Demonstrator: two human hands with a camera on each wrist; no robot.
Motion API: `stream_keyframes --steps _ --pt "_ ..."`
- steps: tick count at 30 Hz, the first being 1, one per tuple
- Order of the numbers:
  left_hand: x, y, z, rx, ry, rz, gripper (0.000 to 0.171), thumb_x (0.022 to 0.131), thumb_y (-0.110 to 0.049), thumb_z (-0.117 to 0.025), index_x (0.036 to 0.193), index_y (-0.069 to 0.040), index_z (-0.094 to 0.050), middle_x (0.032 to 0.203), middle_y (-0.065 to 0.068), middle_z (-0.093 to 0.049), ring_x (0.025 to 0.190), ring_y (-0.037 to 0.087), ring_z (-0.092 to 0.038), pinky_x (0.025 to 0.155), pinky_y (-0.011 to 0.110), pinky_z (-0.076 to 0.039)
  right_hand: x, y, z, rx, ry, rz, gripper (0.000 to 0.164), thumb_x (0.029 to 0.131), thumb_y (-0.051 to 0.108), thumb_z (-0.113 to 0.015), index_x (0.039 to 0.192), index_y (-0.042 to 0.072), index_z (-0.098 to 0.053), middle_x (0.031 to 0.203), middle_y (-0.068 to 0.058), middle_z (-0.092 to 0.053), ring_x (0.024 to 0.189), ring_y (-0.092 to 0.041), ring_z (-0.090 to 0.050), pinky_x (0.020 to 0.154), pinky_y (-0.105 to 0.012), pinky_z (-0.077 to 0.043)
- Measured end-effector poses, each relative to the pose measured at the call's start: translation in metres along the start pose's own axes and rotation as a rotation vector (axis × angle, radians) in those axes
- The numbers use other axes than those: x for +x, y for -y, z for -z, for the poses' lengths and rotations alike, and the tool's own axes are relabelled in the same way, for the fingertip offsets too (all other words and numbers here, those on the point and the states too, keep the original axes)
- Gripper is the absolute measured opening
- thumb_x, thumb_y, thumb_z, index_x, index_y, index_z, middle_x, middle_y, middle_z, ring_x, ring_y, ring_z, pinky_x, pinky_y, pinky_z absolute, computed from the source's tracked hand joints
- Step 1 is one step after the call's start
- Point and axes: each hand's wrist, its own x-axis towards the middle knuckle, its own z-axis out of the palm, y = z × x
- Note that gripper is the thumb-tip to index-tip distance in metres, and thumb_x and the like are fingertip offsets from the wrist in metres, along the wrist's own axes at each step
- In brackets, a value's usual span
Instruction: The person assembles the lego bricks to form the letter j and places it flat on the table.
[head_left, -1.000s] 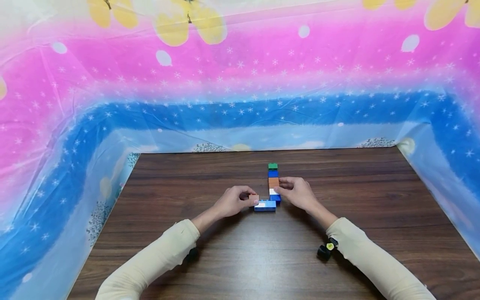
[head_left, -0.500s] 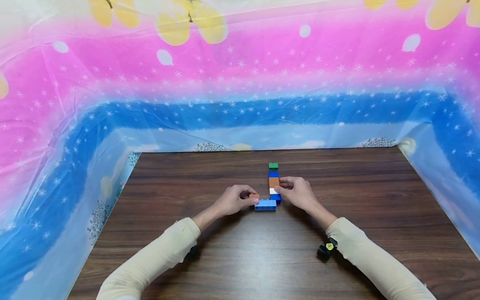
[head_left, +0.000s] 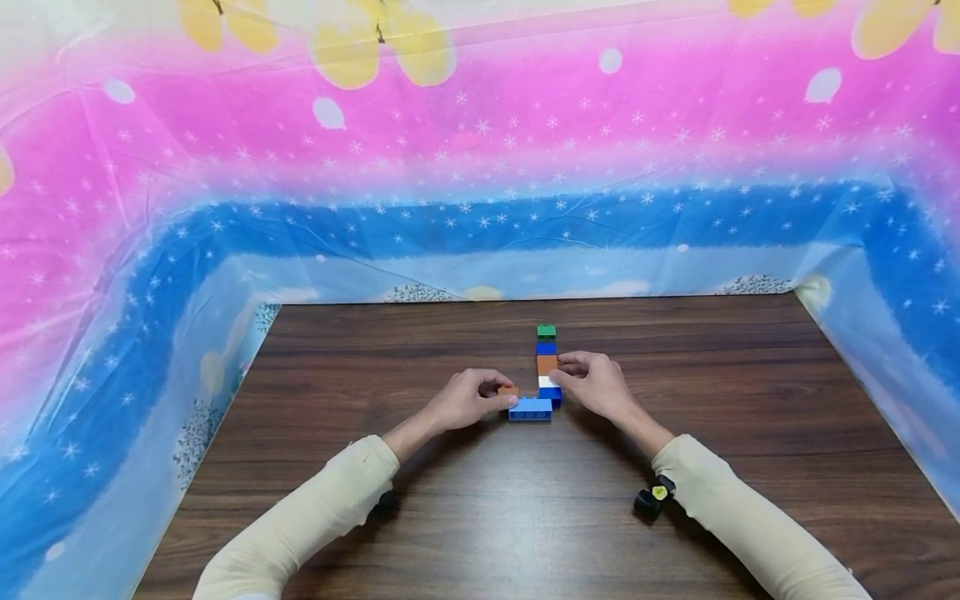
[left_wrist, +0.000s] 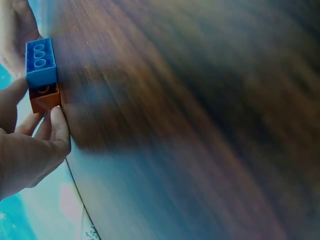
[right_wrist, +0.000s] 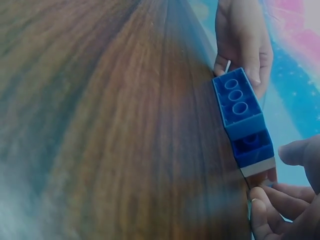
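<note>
A row of joined toy bricks lies on the table: green (head_left: 546, 332), dark blue (head_left: 546, 348), orange (head_left: 547, 365), white (head_left: 545, 382), then a second dark blue one (right_wrist: 253, 148). Across its near end sits a long light blue brick (head_left: 530, 409), hollow underside facing me. My left hand (head_left: 465, 398) pinches a small orange brick (left_wrist: 45, 101) at the light blue brick's left end. My right hand (head_left: 595, 384) holds the row from the right, thumb over the white brick and fingers beside the orange one. The fingers' contact is partly hidden.
The dark wood table (head_left: 480, 517) ends at a cloth backdrop (head_left: 480, 217) with pink and blue bands behind and at both sides. A black wrist camera (head_left: 649, 503) hangs under the right sleeve, close above the table.
A bright patch on top of the light blue brick and a pale sheen on the left orange brick have faded, as if tilted slightly. Both hands keep nearly the same place and hold.
</note>
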Motion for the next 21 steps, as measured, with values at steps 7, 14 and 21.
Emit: stream_keyframes --steps 7,14,21 --pt "-0.001 0.000 0.001 -0.007 0.006 0.007 0.037 0.098 -0.037 -0.069 0.127 -0.014 -0.070 0.115 0.000 -0.070 0.101 0.013 -0.063 0.087 0.038 -0.053 0.003 -0.003 0.012 -0.026 -0.036 0.046 0.041 0.097 0.034 -0.072 0.128 0.008 -0.070 0.115 -0.010 -0.075 0.101 -0.026 -0.071 0.080 -0.042 -0.057" --pt "-0.002 0.000 0.001 0.012 0.014 -0.005 0.039 0.098 -0.037 -0.070 0.128 -0.014 -0.069 0.111 -0.001 -0.068 0.096 0.012 -0.061 0.083 0.035 -0.052 0.013 -0.009 0.024 -0.064 -0.050 0.081 0.040 0.098 0.033 -0.071 0.130 0.009 -0.068 0.116 -0.008 -0.074 0.100 -0.025 -0.069 0.079 -0.043 -0.056" --pt "-0.002 0.001 0.001 0.016 0.014 -0.005 0.038 0.098 -0.038 -0.070 0.128 -0.016 -0.069 0.110 -0.002 -0.068 0.096 0.012 -0.061 0.084 0.035 -0.051 0.033 -0.018 0.032 -0.113 -0.068 0.128 0.040 0.098 0.033 -0.071 0.129 0.008 -0.069 0.113 -0.010 -0.074 0.099 -0.026 -0.068 0.079 -0.044 -0.055"
